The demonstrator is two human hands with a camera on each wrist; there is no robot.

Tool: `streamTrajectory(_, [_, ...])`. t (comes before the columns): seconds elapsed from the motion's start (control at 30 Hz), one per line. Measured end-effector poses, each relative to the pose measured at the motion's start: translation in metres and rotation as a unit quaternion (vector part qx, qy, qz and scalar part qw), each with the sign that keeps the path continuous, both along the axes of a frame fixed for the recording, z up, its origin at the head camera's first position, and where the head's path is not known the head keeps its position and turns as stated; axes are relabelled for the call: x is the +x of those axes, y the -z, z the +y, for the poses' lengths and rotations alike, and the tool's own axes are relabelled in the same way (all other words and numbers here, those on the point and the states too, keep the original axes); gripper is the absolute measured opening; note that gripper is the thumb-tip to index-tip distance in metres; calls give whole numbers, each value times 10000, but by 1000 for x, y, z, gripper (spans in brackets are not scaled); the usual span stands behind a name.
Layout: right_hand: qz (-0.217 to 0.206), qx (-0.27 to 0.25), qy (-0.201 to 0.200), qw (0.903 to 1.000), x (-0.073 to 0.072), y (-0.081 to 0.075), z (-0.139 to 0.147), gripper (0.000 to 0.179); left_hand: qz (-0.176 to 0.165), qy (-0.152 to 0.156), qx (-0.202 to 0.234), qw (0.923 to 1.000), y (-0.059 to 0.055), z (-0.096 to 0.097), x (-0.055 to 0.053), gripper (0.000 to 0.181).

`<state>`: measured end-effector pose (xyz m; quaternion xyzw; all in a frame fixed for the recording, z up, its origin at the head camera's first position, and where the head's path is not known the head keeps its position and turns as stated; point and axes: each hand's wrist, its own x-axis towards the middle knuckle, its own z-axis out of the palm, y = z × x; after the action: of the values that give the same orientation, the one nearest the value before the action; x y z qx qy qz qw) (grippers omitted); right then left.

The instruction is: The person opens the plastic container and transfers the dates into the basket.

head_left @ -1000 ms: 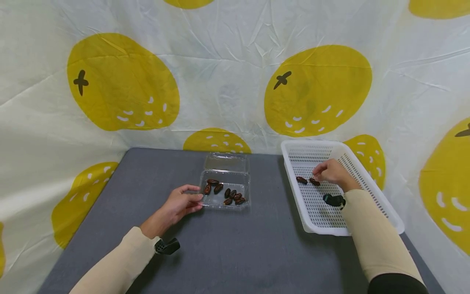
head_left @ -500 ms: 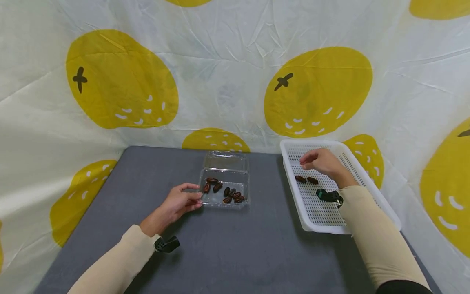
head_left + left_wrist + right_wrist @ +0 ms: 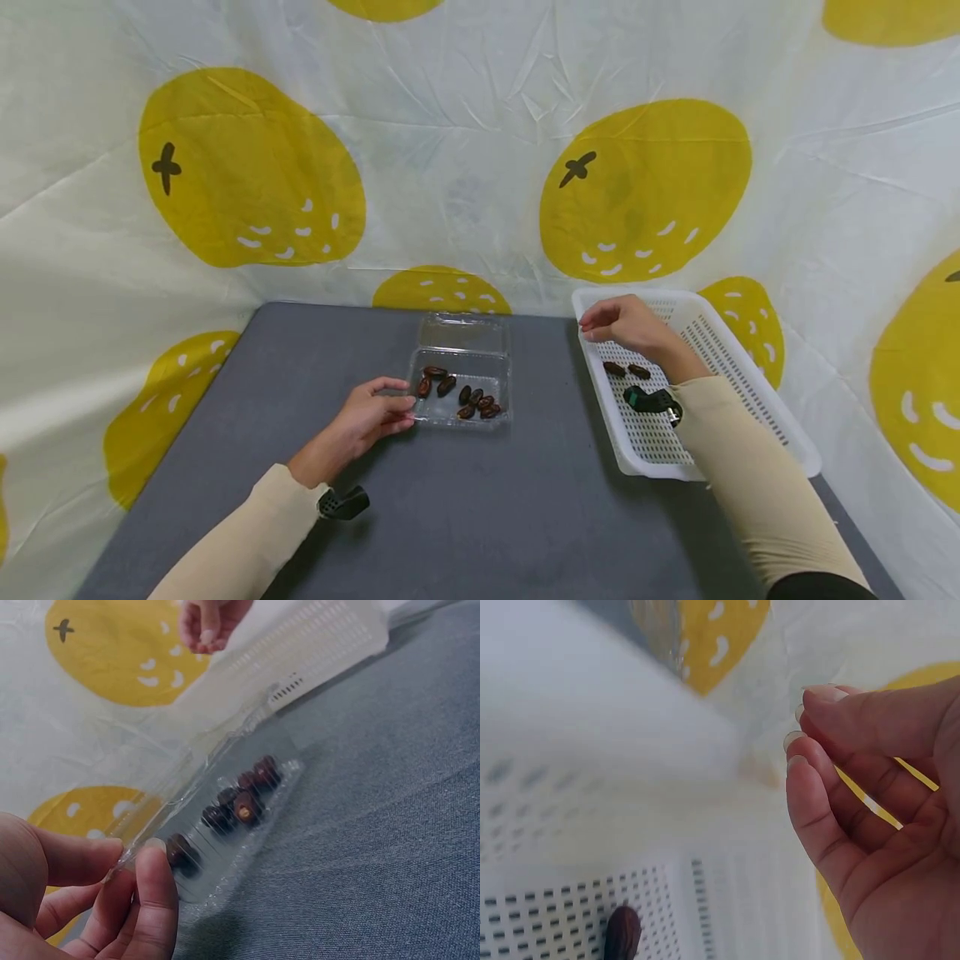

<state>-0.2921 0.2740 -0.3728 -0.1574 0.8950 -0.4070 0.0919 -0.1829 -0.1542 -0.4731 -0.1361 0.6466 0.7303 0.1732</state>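
Observation:
My left hand (image 3: 372, 414) pinches the left rim of a clear plastic clamshell container (image 3: 442, 419) between thumb and fingers. Its lid stands open at the back. Inside lie several dark brown dates (image 3: 446, 384) in two loose groups; the left wrist view shows some of these dates (image 3: 244, 808) close up. Over the left rim of a white perforated basket (image 3: 624, 457) hovers my right hand (image 3: 630, 323), fingers loosely bent, and no item shows between the fingertips (image 3: 821, 701). Two dates (image 3: 639, 372) lie on the basket floor below it.
A grey table (image 3: 480, 517) bears both the container and the basket, with a stretch of tabletop between them. Behind stands a white curtain (image 3: 465, 167) printed with yellow fruit. The basket's raised side walls rise between my right hand and the container.
My right hand has risen from beside the two dates and moved left to the basket's rim. The left hand and the container stay where they were.

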Motion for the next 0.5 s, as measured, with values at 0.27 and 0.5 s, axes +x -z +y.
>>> streamTrajectory(0.27, [16,-78,-189,9998,4,-6,-25,21,-24,-10,50,10000,1,3,0,45])
streamTrajectory(0.5, [34,-88,-428,9990,2,-3,-44,21,-31,-30,5,10000,1,4,-1,44])
